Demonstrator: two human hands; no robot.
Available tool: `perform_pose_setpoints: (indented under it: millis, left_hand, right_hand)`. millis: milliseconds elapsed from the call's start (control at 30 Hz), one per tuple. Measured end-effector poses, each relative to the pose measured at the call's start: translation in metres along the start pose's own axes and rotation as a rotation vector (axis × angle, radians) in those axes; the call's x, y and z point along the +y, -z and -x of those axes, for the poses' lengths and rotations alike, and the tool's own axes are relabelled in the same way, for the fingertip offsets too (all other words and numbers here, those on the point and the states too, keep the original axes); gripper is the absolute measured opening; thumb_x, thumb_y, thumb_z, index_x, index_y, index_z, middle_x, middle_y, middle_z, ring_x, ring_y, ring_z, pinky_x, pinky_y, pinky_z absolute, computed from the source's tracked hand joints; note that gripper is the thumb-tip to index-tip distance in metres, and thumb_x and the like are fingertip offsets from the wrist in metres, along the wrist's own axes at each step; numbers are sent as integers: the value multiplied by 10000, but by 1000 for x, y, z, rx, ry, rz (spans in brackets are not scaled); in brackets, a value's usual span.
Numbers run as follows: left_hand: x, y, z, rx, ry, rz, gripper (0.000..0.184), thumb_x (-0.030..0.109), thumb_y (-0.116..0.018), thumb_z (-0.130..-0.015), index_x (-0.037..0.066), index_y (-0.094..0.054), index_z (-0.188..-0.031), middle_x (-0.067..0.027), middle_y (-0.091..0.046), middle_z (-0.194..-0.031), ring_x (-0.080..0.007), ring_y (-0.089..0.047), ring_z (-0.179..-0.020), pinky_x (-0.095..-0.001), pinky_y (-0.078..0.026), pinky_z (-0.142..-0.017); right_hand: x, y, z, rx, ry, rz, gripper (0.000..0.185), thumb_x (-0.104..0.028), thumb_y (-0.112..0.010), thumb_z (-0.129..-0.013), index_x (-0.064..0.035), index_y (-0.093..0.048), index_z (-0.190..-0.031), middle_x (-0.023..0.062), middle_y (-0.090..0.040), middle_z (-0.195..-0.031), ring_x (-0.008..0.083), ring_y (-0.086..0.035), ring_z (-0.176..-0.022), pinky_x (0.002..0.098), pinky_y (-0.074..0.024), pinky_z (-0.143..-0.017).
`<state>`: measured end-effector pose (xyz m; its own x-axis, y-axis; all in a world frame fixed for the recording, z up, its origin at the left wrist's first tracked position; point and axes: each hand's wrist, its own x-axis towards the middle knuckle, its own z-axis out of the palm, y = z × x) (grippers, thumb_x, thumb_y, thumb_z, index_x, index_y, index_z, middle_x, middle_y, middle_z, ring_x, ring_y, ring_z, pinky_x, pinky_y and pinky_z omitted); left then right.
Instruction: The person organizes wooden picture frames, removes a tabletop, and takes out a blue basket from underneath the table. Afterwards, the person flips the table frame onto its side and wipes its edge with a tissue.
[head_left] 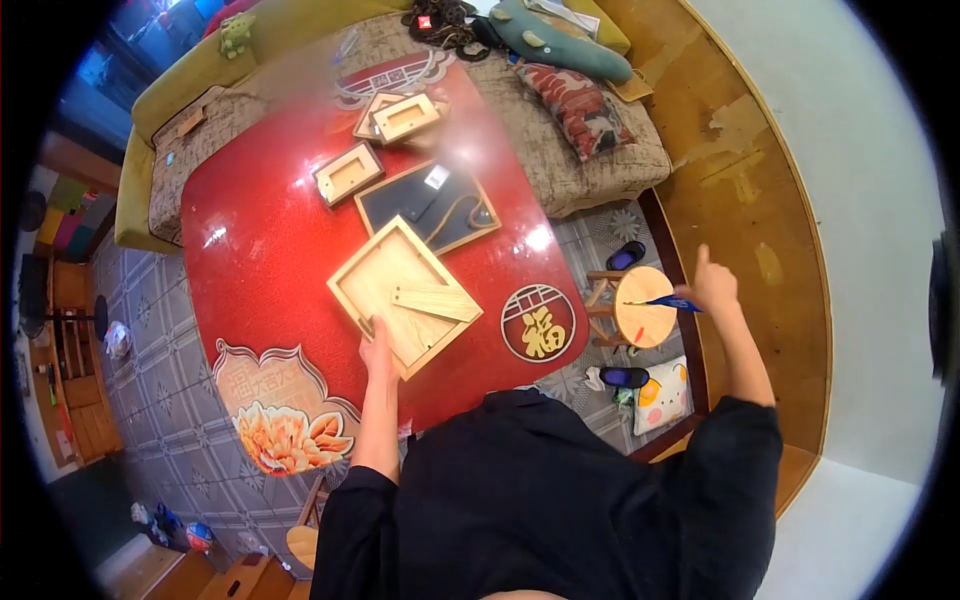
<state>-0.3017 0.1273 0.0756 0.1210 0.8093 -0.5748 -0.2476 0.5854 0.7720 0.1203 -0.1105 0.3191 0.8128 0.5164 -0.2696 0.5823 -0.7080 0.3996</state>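
My left hand (pixel 376 345) grips the lower left edge of a pale wooden frame (pixel 352 258), tilted above the red table. Its recessed back faces up, and a wooden strip (pixel 435 300) lies slanted inside. Off to the right, my right hand (pixel 712 285) is closed at the thumb around the end of a slim blue object (pixel 672 301) with a narrow tip, its index finger pointing out. That object is over a round wooden stool (pixel 648 322); its exact kind is unclear. A small red item (pixel 639 335) lies on the stool seat.
On the red table (pixel 270 280) lie a dark-backed frame (pixel 400 205) with a cord, a small box frame (pixel 348 174) and another wooden frame (pixel 406 118). A sofa (pixel 600 172) borders the far side. Slippers (pixel 625 377) and a white cushion (pixel 660 396) are near the stool.
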Motion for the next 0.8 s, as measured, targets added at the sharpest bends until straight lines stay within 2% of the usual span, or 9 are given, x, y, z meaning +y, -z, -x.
perform_pose_setpoints:
  millis: [67,200,300,333,400,433,467,600,800]
  left_hand:
    - [0,-3,1,-12,4,7,392,225,-536,-882,-32,-451,-1165,-86,-524,-1104,-162,-516,-976,-291,-428,-824]
    - [12,-13,10,-2,-44,-10,357,217,-532,-884,-31,-476,-1135,-80,-540,-1062,-154,-529,-932,-283,-433,-807]
    - [15,-6,9,20,-48,-13,349,213,-533,-883,-33,-485,-1126,-77,-547,-1045,-149,-534,-915,-279,-434,-798]
    - [14,-6,7,25,-48,-28,347,211,-534,-883,-35,-488,-1124,-76,-548,-1039,-148,-535,-911,-277,-435,-794]
    - [18,-7,8,36,-38,-29,353,205,-534,-884,-37,-479,-1134,-78,-543,-1050,-148,-531,-919,-276,-434,-793]
    - [14,-5,3,16,-40,-10,352,203,-532,-886,-36,-475,-1139,-78,-540,-1056,-149,-529,-925,-277,-435,-794]
    - [10,-3,0,-4,-43,10,352,201,-530,-888,-34,-471,-1144,-78,-537,-1062,-151,-527,-931,-278,-436,-794]
    - [7,-10,-2,-16,-38,49,354,198,-527,-890,-32,-465,-1151,-80,-533,-1072,-153,-524,-944,-280,-435,-803]
    - [22,-16,4,6,-49,28,353,255,-510,-898,9,-465,-1148,-64,-542,-1072,-166,-543,-944,-291,-453,-808]
  right_hand:
    - [8,-29,-17,-367,226,292,398,-308,-699,-654,-23,-605,-916,169,-625,-867,330,-610,-830,383,-495,-712]
    - [6,-50,-41,-148,237,9,229,-247,-679,-612,-38,-652,-701,100,-643,-835,289,-615,-764,355,-493,-678]
    - [-5,-37,-44,200,490,-670,161,-166,-599,-592,-52,-658,-690,80,-620,-939,253,-543,-798,282,-434,-724]
    - [-6,-25,-44,187,652,-867,183,-166,-582,-627,-16,-650,-706,105,-603,-1000,257,-540,-911,317,-420,-801]
    - [-25,-8,-38,-138,412,-1755,181,-136,-571,-690,37,-611,-723,119,-606,-1008,246,-487,-1093,392,-415,-863]
    - [-36,4,-35,-215,405,-1942,228,-161,-529,-783,43,-576,-691,131,-608,-936,241,-543,-1041,370,-438,-861]
    - [-44,-13,-55,-181,561,-2047,256,-211,-496,-859,7,-561,-741,119,-600,-822,220,-607,-854,321,-483,-746]
    - [-154,3,-76,-182,413,-2091,224,-251,-493,-892,-32,-514,-850,67,-553,-709,175,-577,-660,297,-480,-585]
    - [-298,23,-105,-461,455,-2387,172,-227,-486,-900,-62,-506,-856,41,-516,-695,162,-567,-621,343,-523,-580]
